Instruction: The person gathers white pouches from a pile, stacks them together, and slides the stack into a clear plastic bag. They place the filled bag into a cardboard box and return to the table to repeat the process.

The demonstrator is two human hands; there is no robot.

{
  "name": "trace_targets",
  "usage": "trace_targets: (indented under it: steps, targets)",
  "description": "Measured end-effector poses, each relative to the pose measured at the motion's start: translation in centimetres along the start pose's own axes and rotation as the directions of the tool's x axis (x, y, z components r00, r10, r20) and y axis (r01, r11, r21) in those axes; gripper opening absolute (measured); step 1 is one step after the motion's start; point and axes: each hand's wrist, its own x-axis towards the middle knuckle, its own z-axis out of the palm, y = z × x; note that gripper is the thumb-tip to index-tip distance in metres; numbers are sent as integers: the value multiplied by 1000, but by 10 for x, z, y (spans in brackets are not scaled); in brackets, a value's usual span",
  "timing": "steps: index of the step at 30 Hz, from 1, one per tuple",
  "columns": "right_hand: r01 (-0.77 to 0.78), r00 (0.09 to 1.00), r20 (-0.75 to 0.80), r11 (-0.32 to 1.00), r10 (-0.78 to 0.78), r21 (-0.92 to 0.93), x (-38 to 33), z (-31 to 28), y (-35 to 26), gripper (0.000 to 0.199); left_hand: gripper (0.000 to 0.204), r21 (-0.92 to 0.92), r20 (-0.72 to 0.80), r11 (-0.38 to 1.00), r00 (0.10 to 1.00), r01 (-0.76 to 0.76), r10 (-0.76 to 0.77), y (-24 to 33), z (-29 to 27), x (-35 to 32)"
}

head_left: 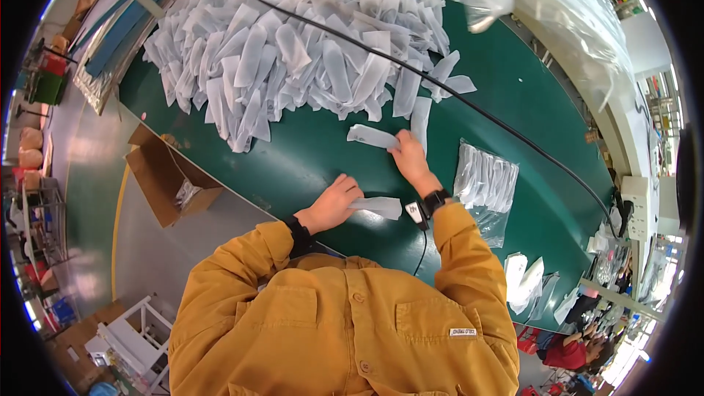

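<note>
My left hand (331, 204) is low over the green table, its fingers closed on the left end of a frosted white packet (380, 208). Farther off and to the right, my right hand (412, 160) pinches the right end of another pale packet (372, 136), which points left. What is inside the packets cannot be made out. Just beyond the right hand lies a loose packet (421, 121). A big heap of the same packets (308, 51) covers the far part of the table. Beside my right wrist sits a small white device (415, 213) with a thin cord.
A clear bag of stacked packets (485, 185) lies right of my right arm. One black cable (469, 106) crosses above the table (271, 176). Clear plastic sheeting (565, 22) hangs at far right. An open cardboard box (158, 183) stands left; another person (568, 352) is at lower right.
</note>
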Motion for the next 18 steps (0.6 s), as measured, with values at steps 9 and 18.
trace_targets:
  steps: [9, 18]
  targets:
    - [-154, 981, 151, 970, 126, 190, -57, -4, -40, 21, 28, 428, -170, 892, 957, -143, 235, -5, -12, 24]
    - [291, 955, 10, 934, -295, -209, 37, -89, -3, 34, 47, 258, 89, 931, 966, -258, 243, -28, 8, 13]
